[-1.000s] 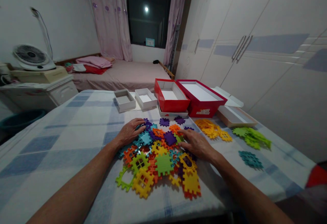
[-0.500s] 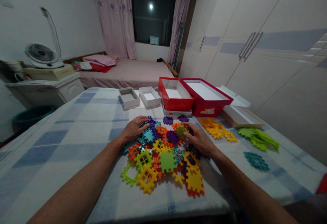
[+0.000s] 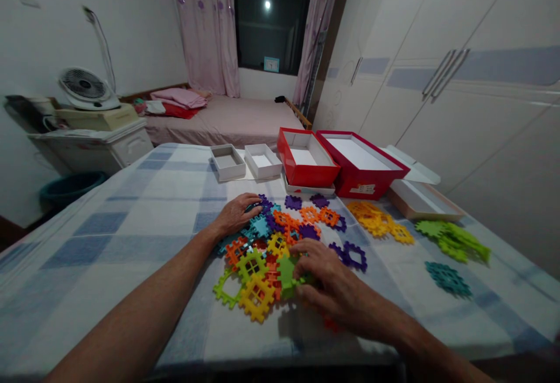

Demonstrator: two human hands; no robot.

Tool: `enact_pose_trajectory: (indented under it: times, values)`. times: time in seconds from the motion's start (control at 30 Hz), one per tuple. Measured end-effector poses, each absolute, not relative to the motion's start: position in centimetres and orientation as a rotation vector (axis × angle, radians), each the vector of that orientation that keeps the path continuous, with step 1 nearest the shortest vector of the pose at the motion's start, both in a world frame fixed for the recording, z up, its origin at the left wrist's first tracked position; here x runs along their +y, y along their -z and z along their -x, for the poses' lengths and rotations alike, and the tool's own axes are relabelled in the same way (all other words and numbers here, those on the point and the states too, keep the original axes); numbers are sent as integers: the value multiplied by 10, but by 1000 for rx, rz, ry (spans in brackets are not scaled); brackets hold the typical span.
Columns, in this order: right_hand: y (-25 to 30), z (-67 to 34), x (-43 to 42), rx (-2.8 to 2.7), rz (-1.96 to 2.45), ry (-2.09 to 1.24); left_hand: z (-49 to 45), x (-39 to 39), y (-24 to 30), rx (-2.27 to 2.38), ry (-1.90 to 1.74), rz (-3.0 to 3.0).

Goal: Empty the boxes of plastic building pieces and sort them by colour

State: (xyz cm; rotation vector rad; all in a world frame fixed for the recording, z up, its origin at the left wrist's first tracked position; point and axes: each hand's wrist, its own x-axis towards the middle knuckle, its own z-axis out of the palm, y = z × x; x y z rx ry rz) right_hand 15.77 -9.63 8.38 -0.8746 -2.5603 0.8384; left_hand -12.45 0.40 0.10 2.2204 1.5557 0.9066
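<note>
A heap of coloured plastic puzzle tiles lies in the middle of the checked tablecloth. My left hand rests flat on the heap's far left side, fingers spread over blue and purple tiles. My right hand is at the heap's near right, its fingers curled round green tiles and covering some pieces beneath. Sorted groups lie to the right: yellow tiles, green tiles and a teal tile.
Two red boxes and two small white boxes stand open at the table's far side. A flat tray lies at the far right. A fan, a bed and wardrobe doors surround the table.
My right hand has drawn back from the heap's far right to its near right and closed on green tiles. Purple and orange tiles it covered now show. The left hand stays put.
</note>
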Motion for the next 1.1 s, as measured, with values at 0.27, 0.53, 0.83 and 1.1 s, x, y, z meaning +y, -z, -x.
enact_pose_trajectory:
  times: [0.27,0.53,0.83,1.1]
  values:
    - [-63,-148,-78,-2561,969,-651,124,4,-1,1565,-903,-2231]
    - [-84,-136,-77,-2304,1099,-932,124,5,1,1557,-940,-2243]
    - [-76,-82,-79,-2702,813,-621,124,5,2,1567,-937,-2262]
    - [-74,-76,-72,-2692,850,-610,124,5,1,1570,-926,-2258]
